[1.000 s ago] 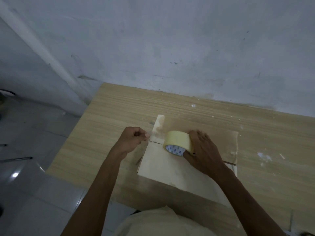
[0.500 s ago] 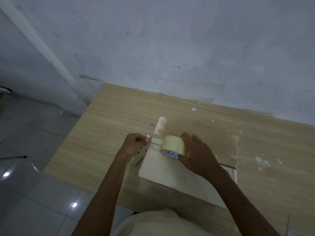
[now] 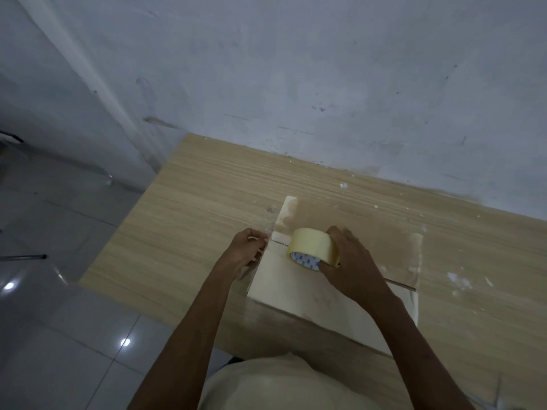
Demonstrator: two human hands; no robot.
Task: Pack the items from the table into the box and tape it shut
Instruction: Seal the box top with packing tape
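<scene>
Gripping the tape roll (image 3: 310, 246) from its right side, the right hand (image 3: 352, 269) curls its fingers over the roll's rim and holds it on edge atop the closed box (image 3: 296, 291). Just left of that grip, the left hand (image 3: 247, 248) has its fingers curled tight, pinching the faint, clear tape end (image 3: 268, 232) at the box's left edge, where the flap seam (image 3: 279, 246) begins. The seam passes under the roll and shows again beyond the right wrist. The box sits on the wooden table (image 3: 192, 217), beneath both hands.
</scene>
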